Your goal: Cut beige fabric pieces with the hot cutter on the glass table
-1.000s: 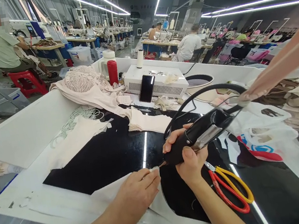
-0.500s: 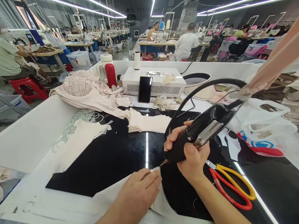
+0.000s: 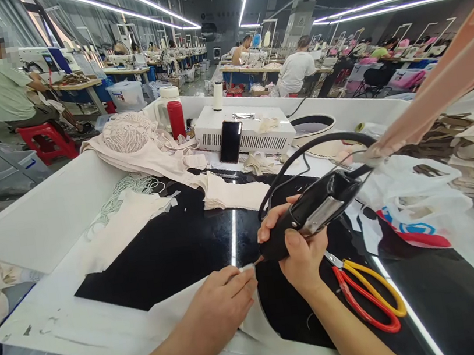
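My right hand (image 3: 302, 250) is wrapped round a black handheld tool (image 3: 312, 208) with a metal plate on its side and a cable at its rear. The tool's thin tip points down-left, close to the fingertips of my left hand (image 3: 223, 300). Those fingers are pressed together on a small pale piece (image 3: 247, 268) at the edge of the black work surface (image 3: 177, 250). Scissors (image 3: 368, 294) with red and yellow handles lie right of my right forearm.
Cream fabric pieces (image 3: 234, 192) and green cord (image 3: 128, 192) lie beyond my hands. A phone (image 3: 231, 141) leans on a white box (image 3: 245, 129) near a red bottle (image 3: 176, 119). Peach cloth (image 3: 440, 90) hangs from the upper right above a plastic bag (image 3: 420, 193). People sit at sewing tables behind.
My right hand and the tool have shifted slightly left and down, and the hanging peach cloth has swung left with the cable. My left hand is nearly still.
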{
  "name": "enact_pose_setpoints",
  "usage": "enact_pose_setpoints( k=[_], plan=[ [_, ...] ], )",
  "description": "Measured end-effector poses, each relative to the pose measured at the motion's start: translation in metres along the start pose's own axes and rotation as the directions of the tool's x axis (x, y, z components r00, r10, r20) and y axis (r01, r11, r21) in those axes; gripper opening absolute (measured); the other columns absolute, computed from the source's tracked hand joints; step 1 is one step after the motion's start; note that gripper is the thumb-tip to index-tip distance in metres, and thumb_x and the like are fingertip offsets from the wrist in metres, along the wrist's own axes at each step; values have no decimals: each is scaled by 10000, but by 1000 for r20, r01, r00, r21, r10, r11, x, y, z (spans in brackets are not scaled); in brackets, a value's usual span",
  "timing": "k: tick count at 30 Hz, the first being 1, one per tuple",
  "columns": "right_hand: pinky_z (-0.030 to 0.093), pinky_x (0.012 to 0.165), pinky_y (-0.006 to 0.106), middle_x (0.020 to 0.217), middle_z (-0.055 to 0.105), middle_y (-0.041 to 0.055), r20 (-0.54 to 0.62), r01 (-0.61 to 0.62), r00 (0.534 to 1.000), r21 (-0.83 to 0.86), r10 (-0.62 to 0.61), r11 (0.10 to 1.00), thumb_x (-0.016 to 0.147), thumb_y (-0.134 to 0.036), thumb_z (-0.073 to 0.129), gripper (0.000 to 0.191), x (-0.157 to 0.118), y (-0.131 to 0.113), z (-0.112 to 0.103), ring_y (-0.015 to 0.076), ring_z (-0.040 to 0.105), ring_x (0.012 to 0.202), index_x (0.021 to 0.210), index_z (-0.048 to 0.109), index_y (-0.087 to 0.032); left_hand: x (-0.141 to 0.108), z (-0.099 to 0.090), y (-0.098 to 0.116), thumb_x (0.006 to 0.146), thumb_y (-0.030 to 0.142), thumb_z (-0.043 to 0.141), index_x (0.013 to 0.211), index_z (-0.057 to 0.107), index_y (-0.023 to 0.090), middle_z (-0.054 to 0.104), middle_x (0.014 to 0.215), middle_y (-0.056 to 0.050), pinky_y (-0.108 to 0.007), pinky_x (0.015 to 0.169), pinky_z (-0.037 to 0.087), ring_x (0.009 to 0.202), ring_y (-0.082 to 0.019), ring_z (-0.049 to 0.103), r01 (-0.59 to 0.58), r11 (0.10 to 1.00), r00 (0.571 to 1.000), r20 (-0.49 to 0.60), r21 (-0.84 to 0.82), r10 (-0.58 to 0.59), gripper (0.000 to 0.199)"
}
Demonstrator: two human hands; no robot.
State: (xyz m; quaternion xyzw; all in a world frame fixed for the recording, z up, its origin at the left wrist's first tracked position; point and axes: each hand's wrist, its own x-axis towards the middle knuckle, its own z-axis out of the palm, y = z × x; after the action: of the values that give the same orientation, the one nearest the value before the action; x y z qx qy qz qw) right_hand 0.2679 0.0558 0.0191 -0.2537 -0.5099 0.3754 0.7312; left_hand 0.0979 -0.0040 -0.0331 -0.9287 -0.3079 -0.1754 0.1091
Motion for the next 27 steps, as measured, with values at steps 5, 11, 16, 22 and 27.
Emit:
enact_pose_setpoints(
  k=[5, 11, 16, 22, 27],
  plan=[
    [544, 522, 295, 819, 637, -45, -18, 2, 1000, -5, -2, 1000, 866, -435, 746, 406, 1, -1, 2, 130, 619, 564, 1167, 521, -280, -2, 2, 1, 1123, 183, 382, 1269, 654, 120, 693, 1318, -59, -335, 929, 470, 1127, -182, 629, 8, 1000, 1000, -20, -20, -8, 315],
    [544, 528, 301, 831, 646, -41, -10, 10, 1000, 21, -9, 1000, 857, -437, 766, 439, 2, -1, 2, 132, 623, 572, 1191, 532, -275, -1, 0, 0, 1116, 197, 408, 1268, 655, 130, 692, 1317, -60, -330, 908, 474, 1111, -184, 628, 9, 1000, 1000, -24, -18, -9, 297],
    [543, 524, 303, 821, 642, -44, -6, 9, 1000, -3, -9, 1000, 861, -452, 756, 433, 0, 0, 0, 134, 623, 568, 1181, 522, -280, 1, 0, 0, 1114, 188, 404, 1269, 654, 127, 697, 1310, -72, -329, 922, 485, 1135, -168, 621, -5, 1000, 1000, -20, 4, 5, 300],
    [553, 533, 309, 826, 646, -41, -15, -2, 1000, -14, 2, 1000, 888, -383, 728, 371, 0, -1, 1, 135, 627, 572, 1177, 519, -282, 1, 1, 1, 1113, 165, 390, 1252, 664, 121, 693, 1313, -63, -322, 910, 474, 1118, -183, 628, 5, 1000, 999, -38, -20, -6, 311],
    [540, 525, 292, 825, 650, -43, -17, 19, 1000, 33, -18, 999, 865, -425, 757, 421, -1, -1, 4, 129, 618, 574, 1194, 539, -279, -1, 0, 1, 1118, 190, 393, 1256, 664, 120, 692, 1319, -57, -327, 904, 483, 1104, -189, 634, 21, 999, 999, -43, -43, -23, 313]
  ],
)
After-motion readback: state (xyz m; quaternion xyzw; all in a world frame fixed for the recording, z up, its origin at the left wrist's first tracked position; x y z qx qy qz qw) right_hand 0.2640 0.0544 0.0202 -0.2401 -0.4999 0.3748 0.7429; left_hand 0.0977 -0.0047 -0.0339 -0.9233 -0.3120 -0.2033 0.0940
